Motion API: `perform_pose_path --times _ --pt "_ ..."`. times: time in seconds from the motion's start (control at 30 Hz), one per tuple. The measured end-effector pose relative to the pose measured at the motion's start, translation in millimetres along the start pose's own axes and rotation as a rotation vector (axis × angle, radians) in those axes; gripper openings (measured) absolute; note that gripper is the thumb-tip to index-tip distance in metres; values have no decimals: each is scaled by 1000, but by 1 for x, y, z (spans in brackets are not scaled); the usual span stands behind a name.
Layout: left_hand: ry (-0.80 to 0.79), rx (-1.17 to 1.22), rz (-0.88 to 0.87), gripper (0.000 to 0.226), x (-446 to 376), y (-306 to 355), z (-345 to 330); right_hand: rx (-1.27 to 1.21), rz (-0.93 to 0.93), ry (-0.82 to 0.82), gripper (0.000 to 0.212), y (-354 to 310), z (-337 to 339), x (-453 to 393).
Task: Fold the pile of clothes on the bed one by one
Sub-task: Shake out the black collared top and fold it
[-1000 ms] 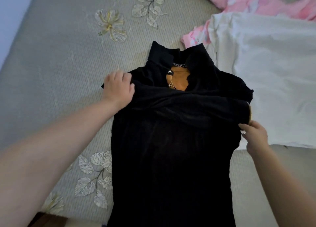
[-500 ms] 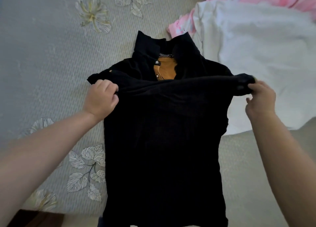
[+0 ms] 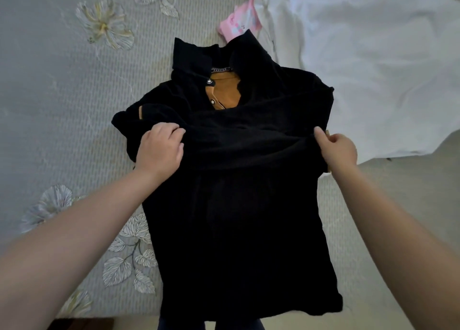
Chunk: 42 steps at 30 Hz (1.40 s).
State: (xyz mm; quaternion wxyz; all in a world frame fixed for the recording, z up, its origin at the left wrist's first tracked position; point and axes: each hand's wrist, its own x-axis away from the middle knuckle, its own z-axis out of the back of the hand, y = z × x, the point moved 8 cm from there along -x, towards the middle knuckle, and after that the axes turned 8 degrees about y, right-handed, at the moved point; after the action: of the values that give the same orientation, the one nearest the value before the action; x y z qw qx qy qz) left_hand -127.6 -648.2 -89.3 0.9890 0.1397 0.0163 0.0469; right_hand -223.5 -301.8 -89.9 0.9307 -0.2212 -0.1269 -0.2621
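A black collared top (image 3: 239, 217) with an orange-brown inner patch at the neck lies spread on the bed, collar pointing away from me and hem hanging over the near edge. One sleeve is folded across the chest as a band. My left hand (image 3: 159, 150) grips the left end of that band with curled fingers. At the band's right end, by the garment's right edge, my right hand (image 3: 336, 148) pinches the cloth between thumb and fingers.
A white garment (image 3: 373, 63) lies spread at the upper right, touching the black top's right shoulder. A pink piece of clothing (image 3: 239, 26) pokes out from under it. The grey bedspread (image 3: 62, 105) with flower embroidery stretches to the left.
The sleeve, stretched out to the right between both hands half a second ago, now lies lower across the chest. My right hand has come inward to the garment's right edge.
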Motion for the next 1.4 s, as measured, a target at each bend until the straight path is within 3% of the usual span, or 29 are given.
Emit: perform_pose_path --times 0.07,0.17,0.27,0.33,0.4,0.47,0.6,0.77,0.93,1.0,1.07,1.1,1.17,1.23,1.27,1.33,1.4 --pt "-35 -66 90 35 -10 -9 -9 54 48 -9 38 0 -2 -5" --pt "-64 -167 143 26 -18 -19 -15 -185 -72 -26 25 11 4 -11" --pt "74 -65 153 20 -29 -21 2 -537 -131 -28 11 12 20 -13" --pt "178 16 167 20 -32 -23 18 -713 -44 -21 23 0 39 -14" --pt "208 34 178 24 -35 -25 28 -772 51 -18 19 -12 54 -18" --pt "169 22 209 22 -40 -28 25 -717 52 -30 12 -16 52 -25" --pt "47 -90 293 26 -55 -29 8 -523 -20 -38 19 -16 26 -39" --pt "57 -71 385 26 -67 -35 6 -531 101 79 39 -23 40 -42" --pt "-80 -153 386 28 -68 -32 -1 -378 67 72 22 2 37 -40" --pt "-66 -168 387 30 -64 -26 -2 -181 18 32 20 12 23 -36" --pt "-23 -144 270 43 -55 -10 -5 81 5 107 38 18 19 -31" --pt "-2 -123 164 48 -47 5 -8 159 71 181 47 12 21 -26" --pt "-6 -86 -62 56 -18 37 -19 188 417 284 51 -12 16 -4" --pt "-73 -84 -164 60 20 53 -35 284 755 220 48 -23 -9 24" --pt "-173 -98 -143 62 42 52 -47 356 826 119 47 -18 -25 31" --pt "-386 -144 -45 66 89 40 -72 487 782 -81 49 11 -52 33" --pt "-452 -127 40 66 129 32 -81 470 717 -96 50 35 -56 33"
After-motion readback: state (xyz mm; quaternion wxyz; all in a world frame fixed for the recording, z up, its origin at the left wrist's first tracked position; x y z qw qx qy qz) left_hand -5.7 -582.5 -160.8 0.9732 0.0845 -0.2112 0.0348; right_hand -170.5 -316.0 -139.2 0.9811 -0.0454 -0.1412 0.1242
